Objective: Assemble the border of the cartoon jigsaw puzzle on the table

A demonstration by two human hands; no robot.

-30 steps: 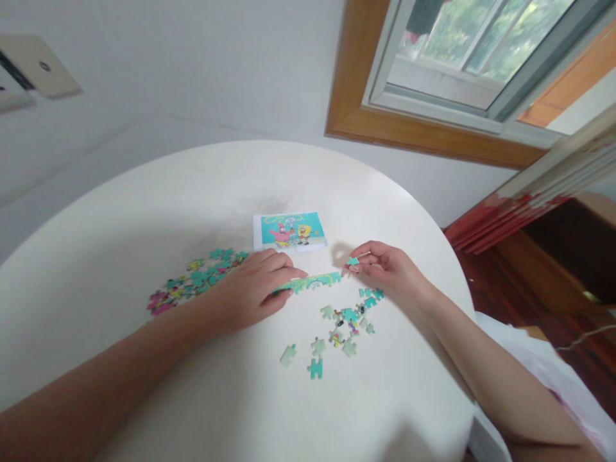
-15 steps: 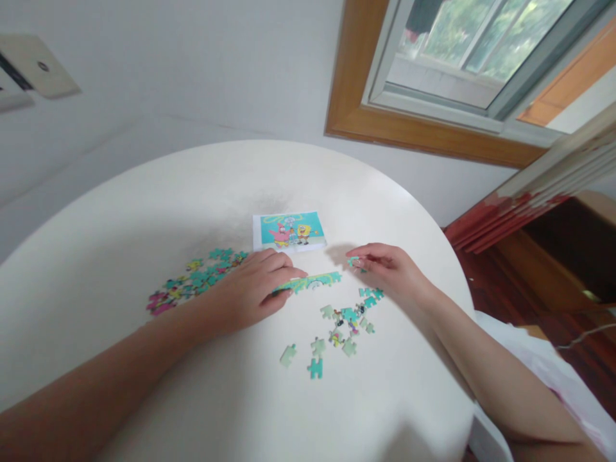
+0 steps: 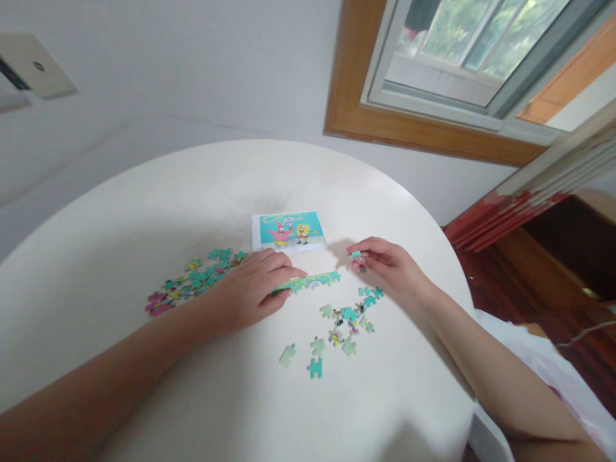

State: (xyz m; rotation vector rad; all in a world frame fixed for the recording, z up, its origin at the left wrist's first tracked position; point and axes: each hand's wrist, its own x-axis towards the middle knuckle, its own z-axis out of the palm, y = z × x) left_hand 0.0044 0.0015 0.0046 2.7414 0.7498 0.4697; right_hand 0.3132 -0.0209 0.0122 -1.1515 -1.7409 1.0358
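Teal is the puzzle piece point(image 3: 356, 254) the right hand point(image 3: 392, 264) pinches (left hand point(image 3: 253, 285), fingers point(image 3: 290, 272) parted, touching joined strip point(image 3: 327, 279)).

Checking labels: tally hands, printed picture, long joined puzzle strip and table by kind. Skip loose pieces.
Hands: 2 (left hand, right hand)
Printed picture: 1
Long joined puzzle strip: 1, partly covered by the left hand
Table: 1
Total: 5

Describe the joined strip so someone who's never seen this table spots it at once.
On the white table, find the cartoon card. Just on its near side lies a narrow teal-and-yellow strip, its left part partly covered by the left hand. Unlike the loose pieces nearby, it is one straight, joined row.
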